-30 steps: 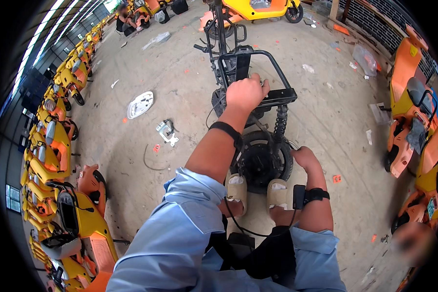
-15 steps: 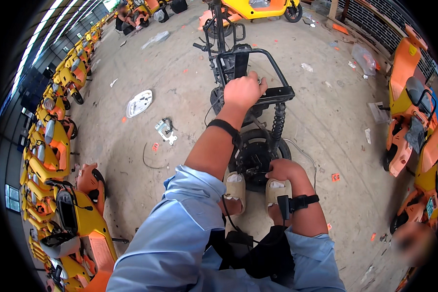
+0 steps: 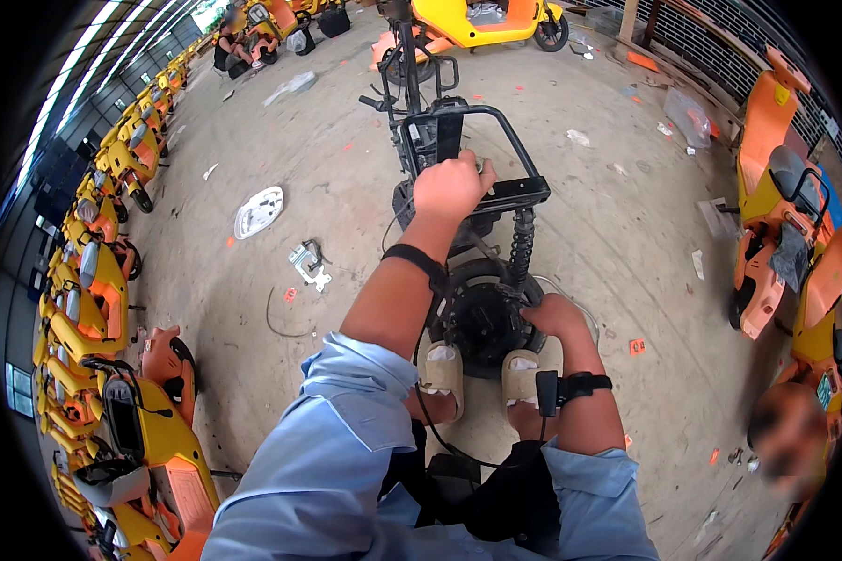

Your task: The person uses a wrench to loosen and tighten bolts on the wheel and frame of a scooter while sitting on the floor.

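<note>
In front of me stands a stripped black scooter frame (image 3: 493, 113), its rear end toward me. Near the seat-level crossbar my left hand (image 3: 447, 185) is closed around part of the frame; the exact bar is hidden under the palm. Lower down, my right hand (image 3: 556, 316) grips the right side of the rear wheel (image 3: 482, 323), fingertips partly out of sight against the tyre. A coil-spring shock absorber (image 3: 522, 245) rises from the wheel to the crossbar. My sandalled feet are close behind the wheel, one on each side.
A pale oval panel (image 3: 258, 213), a metal bracket (image 3: 310, 266) and a thin cable (image 3: 276, 318) lie on the floor to the left. Yellow-orange scooters (image 3: 103, 290) line the left; others (image 3: 762, 187) stand right. Another person (image 3: 229, 47) sits far back.
My right hand has shifted up along the wheel's right side. My left hand keeps its hold on the frame. The whole view has shifted slightly.
</note>
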`<action>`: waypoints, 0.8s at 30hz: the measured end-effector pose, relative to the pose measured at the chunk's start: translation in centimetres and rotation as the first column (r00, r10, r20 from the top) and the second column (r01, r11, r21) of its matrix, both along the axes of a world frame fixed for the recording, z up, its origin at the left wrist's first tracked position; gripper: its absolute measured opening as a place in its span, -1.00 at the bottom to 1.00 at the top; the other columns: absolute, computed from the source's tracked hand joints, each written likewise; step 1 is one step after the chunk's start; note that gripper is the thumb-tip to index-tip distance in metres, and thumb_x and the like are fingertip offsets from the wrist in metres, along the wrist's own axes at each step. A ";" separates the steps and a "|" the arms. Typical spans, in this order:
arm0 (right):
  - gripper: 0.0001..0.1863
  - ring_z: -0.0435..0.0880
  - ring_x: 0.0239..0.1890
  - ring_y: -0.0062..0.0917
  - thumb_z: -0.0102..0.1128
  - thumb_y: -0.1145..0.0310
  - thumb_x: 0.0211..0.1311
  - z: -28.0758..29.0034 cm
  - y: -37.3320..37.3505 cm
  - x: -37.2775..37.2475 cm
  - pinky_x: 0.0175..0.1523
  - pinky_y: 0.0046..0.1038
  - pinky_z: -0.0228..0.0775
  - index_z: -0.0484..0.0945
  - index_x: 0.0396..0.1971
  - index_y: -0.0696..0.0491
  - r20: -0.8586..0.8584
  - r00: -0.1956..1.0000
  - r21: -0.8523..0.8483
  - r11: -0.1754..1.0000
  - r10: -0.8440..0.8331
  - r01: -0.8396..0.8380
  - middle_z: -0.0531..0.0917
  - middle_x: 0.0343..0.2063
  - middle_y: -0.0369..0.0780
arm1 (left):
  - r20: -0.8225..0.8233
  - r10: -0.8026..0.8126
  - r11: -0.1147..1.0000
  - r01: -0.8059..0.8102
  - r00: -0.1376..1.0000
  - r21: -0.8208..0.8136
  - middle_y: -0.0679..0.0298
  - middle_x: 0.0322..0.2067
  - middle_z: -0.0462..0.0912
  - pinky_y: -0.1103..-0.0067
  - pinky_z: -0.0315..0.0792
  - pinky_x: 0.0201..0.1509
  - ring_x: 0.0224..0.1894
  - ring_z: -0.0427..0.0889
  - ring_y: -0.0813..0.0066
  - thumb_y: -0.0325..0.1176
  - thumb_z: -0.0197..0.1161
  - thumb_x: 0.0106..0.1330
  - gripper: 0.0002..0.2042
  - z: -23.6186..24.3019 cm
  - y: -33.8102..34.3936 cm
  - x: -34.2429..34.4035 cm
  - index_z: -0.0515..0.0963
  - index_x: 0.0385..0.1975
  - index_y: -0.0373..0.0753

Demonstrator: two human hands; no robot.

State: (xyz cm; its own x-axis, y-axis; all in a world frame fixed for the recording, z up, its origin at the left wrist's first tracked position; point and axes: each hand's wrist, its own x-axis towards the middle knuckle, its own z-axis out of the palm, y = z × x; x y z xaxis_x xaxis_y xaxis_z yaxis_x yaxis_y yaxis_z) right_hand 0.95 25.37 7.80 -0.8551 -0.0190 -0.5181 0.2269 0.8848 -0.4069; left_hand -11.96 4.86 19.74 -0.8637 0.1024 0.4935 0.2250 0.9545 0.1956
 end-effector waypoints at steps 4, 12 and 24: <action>-0.55 0.57 -0.51 -0.45 0.33 -0.02 0.15 0.5 1.8 0.3 -0.39 -0.40 0.35 0.62 -0.34 0.13 0.188 0.977 -0.457 0.889 0.096 0.000 0.62 -0.55 -0.19 | -0.036 -0.008 1.000 0.008 0.999 -0.007 0.03 -0.64 0.65 0.26 0.59 -0.44 -0.54 0.70 0.04 -0.02 0.17 0.28 -0.63 0.0 0.2 0.2 0.59 -0.52 -0.24; -0.86 0.38 -0.60 -0.72 0.27 0.33 0.30 2.9 1.0 2.8 -0.45 -0.62 0.20 0.52 -0.38 0.03 0.121 0.988 -0.990 0.083 0.091 0.114 0.48 -0.59 -0.38 | 0.011 0.031 0.998 -0.032 0.999 0.047 -0.03 -0.60 0.65 0.17 0.59 -0.38 -0.51 0.68 -0.05 0.02 0.13 0.30 -0.61 -0.2 -0.3 0.2 0.54 -0.49 -0.24; -0.87 0.48 -0.47 -0.70 0.24 0.38 0.33 3.9 -0.4 2.0 -0.34 -0.63 0.35 0.62 -0.18 0.05 -0.001 1.000 -0.968 0.249 0.004 -0.002 0.62 -0.41 -0.36 | -0.016 0.013 0.998 -0.012 1.000 0.060 -0.01 -0.64 0.64 0.19 0.58 -0.44 -0.55 0.68 -0.02 -0.01 0.15 0.28 -0.63 0.2 -0.4 0.0 0.54 -0.52 -0.24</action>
